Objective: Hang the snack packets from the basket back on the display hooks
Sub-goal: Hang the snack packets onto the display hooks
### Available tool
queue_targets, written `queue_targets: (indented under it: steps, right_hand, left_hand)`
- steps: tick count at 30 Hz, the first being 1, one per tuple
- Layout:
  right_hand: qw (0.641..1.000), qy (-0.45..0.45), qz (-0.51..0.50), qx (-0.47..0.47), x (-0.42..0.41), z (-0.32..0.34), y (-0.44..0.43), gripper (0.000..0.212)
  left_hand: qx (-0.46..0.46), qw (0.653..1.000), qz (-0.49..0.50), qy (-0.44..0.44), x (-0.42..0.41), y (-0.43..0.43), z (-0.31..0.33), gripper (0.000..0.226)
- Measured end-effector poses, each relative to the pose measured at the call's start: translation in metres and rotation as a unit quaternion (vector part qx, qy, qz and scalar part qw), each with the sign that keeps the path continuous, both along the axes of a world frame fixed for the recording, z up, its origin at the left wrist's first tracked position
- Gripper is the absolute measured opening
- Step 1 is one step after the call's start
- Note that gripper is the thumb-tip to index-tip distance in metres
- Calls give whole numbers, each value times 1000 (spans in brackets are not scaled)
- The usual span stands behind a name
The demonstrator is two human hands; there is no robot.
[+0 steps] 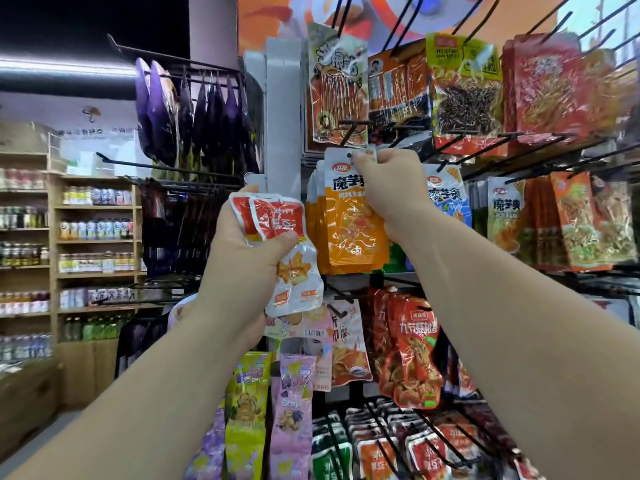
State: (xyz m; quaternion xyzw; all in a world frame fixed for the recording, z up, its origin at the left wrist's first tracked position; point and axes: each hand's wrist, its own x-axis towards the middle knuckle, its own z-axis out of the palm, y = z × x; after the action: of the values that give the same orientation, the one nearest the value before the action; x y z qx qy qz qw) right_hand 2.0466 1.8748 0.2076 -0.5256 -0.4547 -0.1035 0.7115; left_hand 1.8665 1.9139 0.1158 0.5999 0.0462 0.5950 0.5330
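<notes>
The fingers of the right hand curl over the white top edge of an orange packet and pinch it beside its hang hole. It fronts a stack of the same kind on the rack, under a black hook; whether a hook passes through the hole cannot be told. The left hand grips a bunch of red-and-white packets — thumb across the front — just left of the stack. Shelves of bottles stand far left.
</notes>
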Motion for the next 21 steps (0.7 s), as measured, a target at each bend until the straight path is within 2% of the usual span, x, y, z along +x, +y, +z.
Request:
queue_targets:
  steps: [3,8,13,15,18,20,21]
  right_hand:
    - [1000,-10,-17,-5,-3,0,-2,40]
    - [998,49,12,-27,-9,6,-8,45]
    - [995,77,27,-65,-6,16,-16,19]
    - [992,83,22,-91,-5,18,-12,18]
    - [991,6,-61,-116,-1,14,-2,27]
    - [987,-54,-130,-83,-3,2,0,32]
    - [981,-85,-165,-56,-5,-6,0,24]
  left_hand:
    - [7,1000,-3,2,3,-3,5,57]
    - [10,1000,-1,9,5,-7,8,65]
    - [12,1000,2,13,4,-8,6,64]
    - [14,1000,3,14,4,-7,5,63]
    - [12,1000,-3,13,4,-5,4,63]
    - [11,1000,-2,12,4,-4,3,63]
    - [11,1000,-1,12,4,-4,3,62]
